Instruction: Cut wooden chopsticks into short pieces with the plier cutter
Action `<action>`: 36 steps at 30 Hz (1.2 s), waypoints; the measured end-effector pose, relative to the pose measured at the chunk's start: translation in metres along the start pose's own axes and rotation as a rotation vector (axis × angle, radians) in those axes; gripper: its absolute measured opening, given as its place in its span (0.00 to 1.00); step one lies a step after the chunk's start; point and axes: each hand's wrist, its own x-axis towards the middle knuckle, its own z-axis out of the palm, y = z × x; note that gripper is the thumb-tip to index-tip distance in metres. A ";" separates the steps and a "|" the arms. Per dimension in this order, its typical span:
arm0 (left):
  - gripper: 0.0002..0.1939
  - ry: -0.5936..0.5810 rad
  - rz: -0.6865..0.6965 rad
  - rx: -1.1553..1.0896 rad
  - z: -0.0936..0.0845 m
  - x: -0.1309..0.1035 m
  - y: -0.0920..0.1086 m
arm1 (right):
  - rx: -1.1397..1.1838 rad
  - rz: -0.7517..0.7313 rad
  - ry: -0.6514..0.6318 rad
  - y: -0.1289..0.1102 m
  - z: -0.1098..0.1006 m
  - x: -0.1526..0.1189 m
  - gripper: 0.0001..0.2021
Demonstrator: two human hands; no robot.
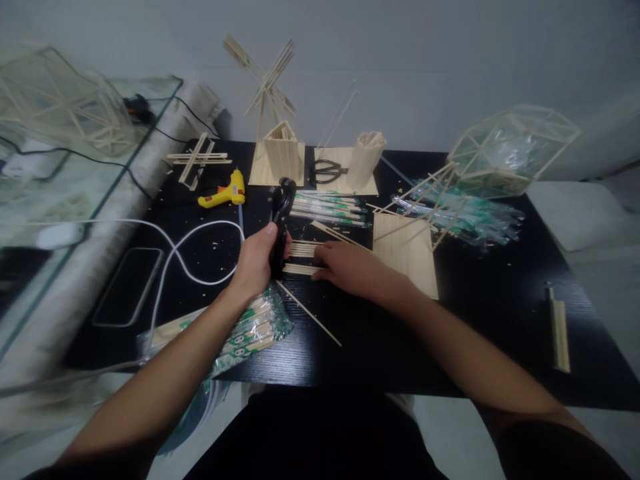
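Black tabletop [380,353] supports the sticks [303,249]: left hand [255,260] clasps a tool [281,207] at their left end; right hand [347,263], grip unclear, covers their right end, apparently to steady them.

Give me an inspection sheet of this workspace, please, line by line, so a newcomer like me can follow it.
Surface: black table, scattered with small pale bits.
Job's things: thin wooden sticks lying between the hands; a black tool, type unclear.
Clutter: yellow glue gun, black-handled scissors, plastic-wrapped packet beside the left forearm.
Grippers: no robot grippers seen; bare left hand holds the black tool, right hand touches the sticks, grip unclear.
Cables: white cable looped on the table's left side; dark cable farther left.
Surroundings: pale wall behind; glass surface at left.
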 end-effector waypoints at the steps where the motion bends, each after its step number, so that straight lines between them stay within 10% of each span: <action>1: 0.31 -0.009 0.006 0.001 0.000 0.000 0.000 | 0.021 0.018 0.006 0.004 -0.006 -0.003 0.10; 10: 0.29 -0.012 -0.017 -0.013 0.000 0.000 -0.002 | -0.026 0.260 -0.194 0.051 -0.035 -0.029 0.10; 36: 0.31 -0.004 -0.022 -0.008 -0.001 0.000 -0.004 | -0.081 0.230 -0.189 0.037 -0.026 -0.027 0.10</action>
